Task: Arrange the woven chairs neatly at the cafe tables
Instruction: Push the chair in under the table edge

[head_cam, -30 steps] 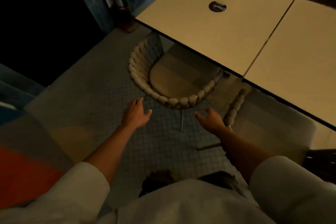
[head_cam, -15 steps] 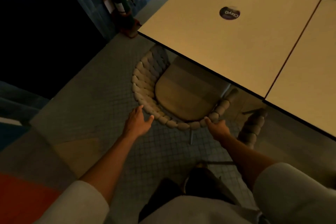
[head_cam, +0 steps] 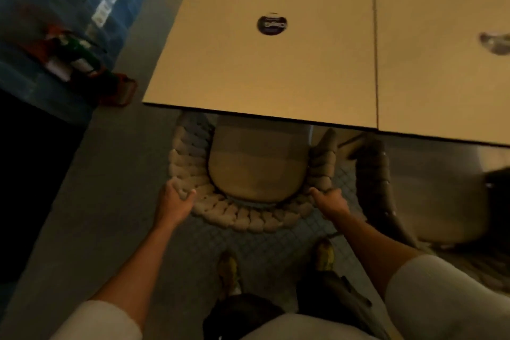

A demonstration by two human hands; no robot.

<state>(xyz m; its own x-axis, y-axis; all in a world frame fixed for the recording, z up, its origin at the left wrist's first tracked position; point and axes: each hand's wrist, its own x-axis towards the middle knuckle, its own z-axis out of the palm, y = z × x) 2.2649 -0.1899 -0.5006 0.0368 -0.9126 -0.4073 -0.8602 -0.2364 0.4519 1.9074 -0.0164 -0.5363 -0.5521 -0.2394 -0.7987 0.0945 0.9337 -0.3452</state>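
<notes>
Both hands are gripping the curved back of a woven chair [head_cam: 248,218], whose rim is made of thick, puffy braided rope in a pale beige. The left hand [head_cam: 176,199] is clasping the rim at its left bend, fingers [head_cam: 180,193] curled over the top of the braid and thumb tucked inside. The right hand [head_cam: 329,200] is clasping the right bend the same way, fingers wrapped tight around the rope. The chair is standing on a floor [head_cam: 276,254] of small square tiles, with the front of its smooth, rounded tan seat cushion [head_cam: 256,171] lying under the near edge of the counter [head_cam: 248,69], a flat, square, matte tan top carrying a dark round sticker [head_cam: 271,24]. A second counter [head_cam: 441,77] is butting against it on the right, and a darker woven chair [head_cam: 378,174] is sitting just beside the gripped one. A green extinguisher [head_cam: 77,59] is blurred at the blue tiled wall.
</notes>
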